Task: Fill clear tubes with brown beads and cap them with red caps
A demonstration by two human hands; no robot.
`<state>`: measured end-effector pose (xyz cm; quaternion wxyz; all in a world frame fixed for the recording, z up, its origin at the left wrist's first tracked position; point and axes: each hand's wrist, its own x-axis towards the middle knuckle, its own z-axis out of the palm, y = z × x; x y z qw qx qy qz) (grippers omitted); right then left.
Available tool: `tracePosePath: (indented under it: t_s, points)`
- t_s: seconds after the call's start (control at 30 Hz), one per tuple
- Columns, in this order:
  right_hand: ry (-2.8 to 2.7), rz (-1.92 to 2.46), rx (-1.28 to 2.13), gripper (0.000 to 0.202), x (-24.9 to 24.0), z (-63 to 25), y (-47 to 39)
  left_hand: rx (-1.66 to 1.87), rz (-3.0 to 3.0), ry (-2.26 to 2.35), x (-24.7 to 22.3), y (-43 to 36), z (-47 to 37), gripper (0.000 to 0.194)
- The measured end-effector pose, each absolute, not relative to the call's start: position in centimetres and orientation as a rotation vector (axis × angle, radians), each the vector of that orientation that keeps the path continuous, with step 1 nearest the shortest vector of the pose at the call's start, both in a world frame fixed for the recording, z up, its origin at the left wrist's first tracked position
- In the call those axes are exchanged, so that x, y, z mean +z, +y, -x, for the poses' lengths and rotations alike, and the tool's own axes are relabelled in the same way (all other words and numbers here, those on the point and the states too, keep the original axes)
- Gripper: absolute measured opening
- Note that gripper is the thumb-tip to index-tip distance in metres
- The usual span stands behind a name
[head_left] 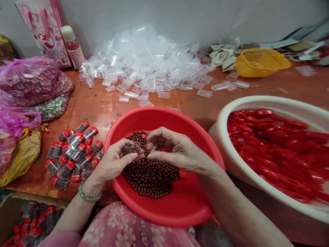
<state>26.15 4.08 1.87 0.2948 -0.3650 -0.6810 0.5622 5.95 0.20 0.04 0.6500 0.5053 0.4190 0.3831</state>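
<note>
A red basin (197, 206) holds a heap of shiny brown beads (151, 178). Over its left part my left hand (118, 159) grips a small clear container (132, 147), its open end up and brown beads visible inside. My right hand (174, 147) is curled above the beads, just right of the container; its thumb and fingers are bent toward each other with a gap between them. No held object can be made out in it. Left of the basin lies a pile of filled clear containers with red caps (74, 151).
Clear empty containers (146, 61) are heaped at the back. A white tub (221, 127) of red pieces stands right. Beyond it is a yellow basket (259, 63). Plastic bags (31, 80) and a bottle (72, 44) stand left. A cardboard box (7, 209) holds more capped containers.
</note>
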Motion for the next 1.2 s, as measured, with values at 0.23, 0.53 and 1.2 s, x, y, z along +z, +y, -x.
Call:
tracePosePath:
  t_s: [0.23,0.53,1.2]
  points:
    - [-2.144,1.576,0.954,0.016,0.3,-31.4,6.1,0.906,-1.33,0.906,1.3,-0.7,-5.9,0.016]
    - [-2.934,1.839,0.532,0.027,-2.7,-30.3,4.9,0.886,-1.29,0.945,1.2,0.0,-6.4,0.012]
    - [-1.348,1.382,1.157,0.02,-1.9,-26.9,4.3,0.813,-1.119,1.033,-0.3,0.3,-6.9,0.022]
